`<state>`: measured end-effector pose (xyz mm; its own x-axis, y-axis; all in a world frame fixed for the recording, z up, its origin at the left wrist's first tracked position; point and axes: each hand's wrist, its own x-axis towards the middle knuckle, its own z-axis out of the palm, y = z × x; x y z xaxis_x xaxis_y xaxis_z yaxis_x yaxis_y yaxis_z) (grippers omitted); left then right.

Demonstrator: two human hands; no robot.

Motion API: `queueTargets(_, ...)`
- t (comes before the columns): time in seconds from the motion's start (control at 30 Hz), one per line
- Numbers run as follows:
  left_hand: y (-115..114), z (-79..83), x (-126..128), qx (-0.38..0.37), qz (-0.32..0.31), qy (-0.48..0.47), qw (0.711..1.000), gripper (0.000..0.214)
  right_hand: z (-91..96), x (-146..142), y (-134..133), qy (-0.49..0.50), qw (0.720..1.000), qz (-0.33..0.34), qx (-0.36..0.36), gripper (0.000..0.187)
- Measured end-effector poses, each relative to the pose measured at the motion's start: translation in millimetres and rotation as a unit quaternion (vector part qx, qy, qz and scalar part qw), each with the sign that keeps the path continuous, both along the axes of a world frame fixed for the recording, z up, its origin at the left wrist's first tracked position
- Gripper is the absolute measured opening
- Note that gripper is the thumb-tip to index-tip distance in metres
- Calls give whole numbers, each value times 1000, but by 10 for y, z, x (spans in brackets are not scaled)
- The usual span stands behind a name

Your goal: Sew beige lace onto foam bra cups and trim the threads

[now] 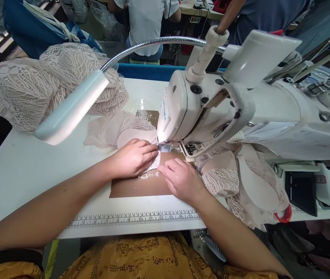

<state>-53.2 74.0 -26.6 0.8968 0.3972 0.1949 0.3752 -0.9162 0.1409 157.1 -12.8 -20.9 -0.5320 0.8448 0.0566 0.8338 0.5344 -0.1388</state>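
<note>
A small piece of white lace fabric [153, 164] lies under the needle end of a white sewing machine [176, 108]. My left hand [134, 157] rests on it from the left, its fingers held together and pressing the lace close to the needle. From the right, my right hand [182, 179] has its fingers curled, thumb and index tips pinching at the lace's near edge. Just behind my left hand, pale cup-shaped pieces with lace [136, 135] are spread on the table. The presser foot is largely hidden by my left fingertips and the machine head.
A heap of lace pieces [57, 81] sits at the back left beneath a lamp [72, 106] on a bendable neck. More lace cups [249, 178] lie right of the machine, near red handles [284, 214]. A printed ruler [136, 219] runs along the table's front. Another person [146, 27] sits beyond.
</note>
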Motion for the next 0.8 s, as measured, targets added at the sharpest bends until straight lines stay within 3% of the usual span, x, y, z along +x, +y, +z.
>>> queueTargets(0.47,53,-6,-15,26,9,20,999,34,-33,-67,100,-27,993,-104,41,41)
queueTargets(0.8,86,-24,4,33,43,9,998,32,-84,-3,98,9,994,-97,54,37)
